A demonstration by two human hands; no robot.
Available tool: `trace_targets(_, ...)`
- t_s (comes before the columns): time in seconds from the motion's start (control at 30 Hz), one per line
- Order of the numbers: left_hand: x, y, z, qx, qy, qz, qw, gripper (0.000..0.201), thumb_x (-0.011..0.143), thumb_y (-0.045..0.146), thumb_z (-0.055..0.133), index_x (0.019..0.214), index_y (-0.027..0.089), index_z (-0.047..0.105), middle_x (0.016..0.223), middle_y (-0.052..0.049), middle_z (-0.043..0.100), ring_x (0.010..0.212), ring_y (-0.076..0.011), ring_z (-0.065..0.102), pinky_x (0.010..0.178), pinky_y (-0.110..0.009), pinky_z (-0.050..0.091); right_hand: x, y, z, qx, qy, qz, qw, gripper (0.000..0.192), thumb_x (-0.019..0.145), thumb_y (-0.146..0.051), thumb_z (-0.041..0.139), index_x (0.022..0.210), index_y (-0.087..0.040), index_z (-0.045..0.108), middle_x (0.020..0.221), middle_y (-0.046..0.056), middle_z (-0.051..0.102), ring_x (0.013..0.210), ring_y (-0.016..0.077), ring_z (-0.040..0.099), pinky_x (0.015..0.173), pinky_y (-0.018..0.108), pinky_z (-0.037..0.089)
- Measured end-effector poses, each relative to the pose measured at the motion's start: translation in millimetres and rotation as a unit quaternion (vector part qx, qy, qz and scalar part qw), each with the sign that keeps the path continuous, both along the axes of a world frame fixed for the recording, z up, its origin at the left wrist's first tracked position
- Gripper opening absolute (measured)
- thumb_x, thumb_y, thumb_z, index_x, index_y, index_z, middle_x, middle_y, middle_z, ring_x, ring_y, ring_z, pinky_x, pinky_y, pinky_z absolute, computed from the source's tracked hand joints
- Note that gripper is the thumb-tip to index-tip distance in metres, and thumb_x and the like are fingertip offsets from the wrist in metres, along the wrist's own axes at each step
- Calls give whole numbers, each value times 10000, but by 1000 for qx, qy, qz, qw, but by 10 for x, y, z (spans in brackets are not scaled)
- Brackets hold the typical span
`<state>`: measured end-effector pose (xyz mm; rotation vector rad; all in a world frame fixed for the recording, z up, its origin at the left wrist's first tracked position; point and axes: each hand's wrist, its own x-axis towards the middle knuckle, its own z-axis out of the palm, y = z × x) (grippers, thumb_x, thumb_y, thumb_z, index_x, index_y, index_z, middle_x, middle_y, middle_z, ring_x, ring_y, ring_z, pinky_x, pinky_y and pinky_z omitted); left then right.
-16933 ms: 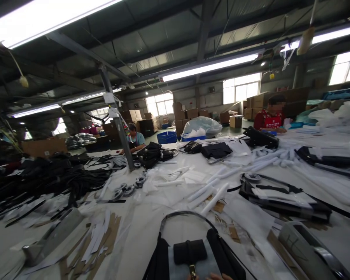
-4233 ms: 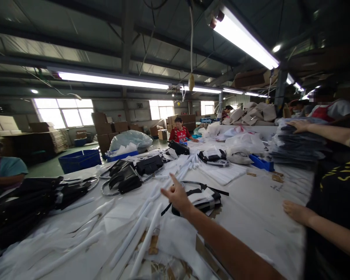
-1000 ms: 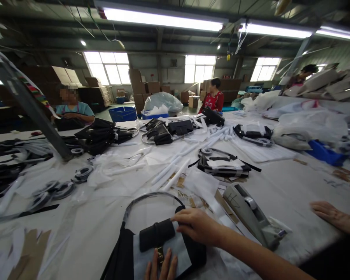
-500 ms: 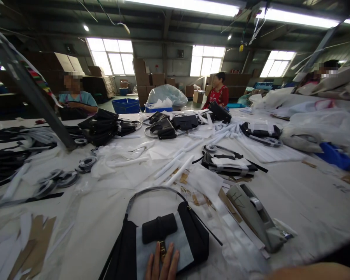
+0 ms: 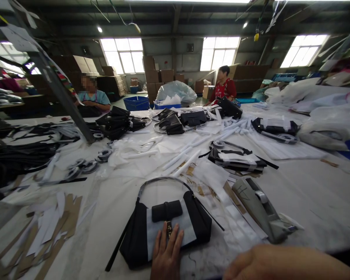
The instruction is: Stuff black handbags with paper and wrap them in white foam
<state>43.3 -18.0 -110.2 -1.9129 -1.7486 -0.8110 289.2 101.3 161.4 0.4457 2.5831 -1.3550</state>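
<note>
A black handbag (image 5: 137,233) lies on the white-covered table right in front of me, its handle looped toward the far side. Pale sheet material (image 5: 189,227) covers its front around a black flap and a gold clasp. My left hand (image 5: 167,247) rests flat on the lower front, fingers stretched out beside the clasp. At the bottom right edge, my right hand (image 5: 251,264) is partly in view, apart from the bag; its fingers are hidden. Closest to it is a grey tape dispenser (image 5: 258,210).
Paper and cardboard strips (image 5: 55,229) lie at left. Beyond are white foam rods (image 5: 186,163), a partly wrapped black bag (image 5: 236,159) and more black bags (image 5: 113,122). A slanted metal post (image 5: 67,97) stands at left. Two people sit across the table; part of another shows far right.
The view has shifted, so the scene sits further right and slightly higher. More of my right hand shows at the bottom right. My left hand stays on the handbag.
</note>
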Motion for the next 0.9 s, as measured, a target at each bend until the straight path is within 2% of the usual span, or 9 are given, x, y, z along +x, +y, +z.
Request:
trace_targets(0.07, 16, -14, 37, -14, 8, 7, 1000, 454, 904, 296, 555, 1355, 256, 586, 1483, 51, 502, 1458, -300, 318, 1249, -434, 174, -111, 152, -2, -74, 14, -14, 997, 389, 848, -325, 718, 1236, -319, 695, 1191, 29, 723, 1111, 233, 681, 969, 317, 528)
trace_targets(0.13, 21, -27, 61, -28, 19, 14, 999, 460, 903, 289, 557, 1361, 261, 580, 1495, 51, 486, 1453, -307, 327, 1241, -445, 195, -260, 289, -201, -130, 45, -48, 989, 393, 883, -357, 679, 1266, -270, 675, 1161, 46, 732, 1094, 234, 686, 975, 349, 529)
trace_targets(0.17, 22, -32, 67, -27, 20, 16, 999, 458, 905, 287, 553, 1361, 261, 581, 1500, 51, 480, 1451, -311, 331, 1237, -448, 203, -355, 338, -360, -122, 66, -84, 987, 383, 912, -358, 636, 1278, -250, 664, 1134, 49, 739, 1063, 227, 696, 958, 354, 541)
trace_targets(0.23, 23, -35, 71, -12, 16, 16, 1000, 443, 913, 283, 539, 1353, 260, 587, 1505, 52, 475, 1446, -313, 339, 1232, -447, 210, -584, 386, -748, -11, 109, -152, 982, 374, 934, -305, 592, 1297, -230, 644, 1172, 66, 724, 1077, 230, 684, 966, 373, 543)
trace_targets(0.33, 25, -16, 63, 7, 18, 16, 1000, 424, 926, 271, 523, 1344, 263, 592, 1512, 58, 468, 1444, -305, 342, 1224, -445, 219, -963, 356, -1358, 196, 156, -151, 956, 415, 891, -191, 616, 1305, -214, 634, 1335, 110, 635, 1226, 272, 600, 1066, 444, 480)
trace_targets(0.4, 28, 7, 58, 17, 31, 20, 999, 407, 939, 282, 510, 1335, 257, 599, 1519, 54, 461, 1444, -297, 342, 1221, -440, 222, -1165, 308, -1706, 273, 189, -141, 933, 422, 888, -136, 593, 1302, -207, 634, 1359, 117, 618, 1256, 278, 580, 1098, 477, 453)
trace_targets(0.5, 33, 40, 63, 52, 44, 36, 997, 367, 955, 323, 496, 1286, 259, 639, 1525, 49, 454, 1433, -284, 367, 1220, -423, 227, -1297, 257, -2078, 320, 231, -137, 909, 400, 920, -116, 535, 1294, -211, 636, 1351, 98, 628, 1275, 262, 570, 1096, 469, 468)
trace_targets(0.67, 56, 97, 43, 97, 57, 52, 992, 307, 938, 325, 522, 1187, 291, 699, 1511, 57, 474, 1396, -282, 428, 1203, -428, 270, -1218, 283, -2301, 314, 252, -169, 900, 347, 946, -151, 516, 1244, -237, 671, 1340, 72, 637, 1282, 261, 566, 1064, 450, 506)
trace_targets(0.9, 102, 433, -308, 281, 24, 86, 956, 319, 935, 201, 466, 911, 324, 759, 1318, 97, 651, 1396, -236, 434, 1186, -405, 307, -1202, 298, -2294, 325, 265, -177, 890, 326, 917, -123, 542, 1175, -242, 703, 1277, 62, 680, 1232, 243, 608, 1032, 392, 532)
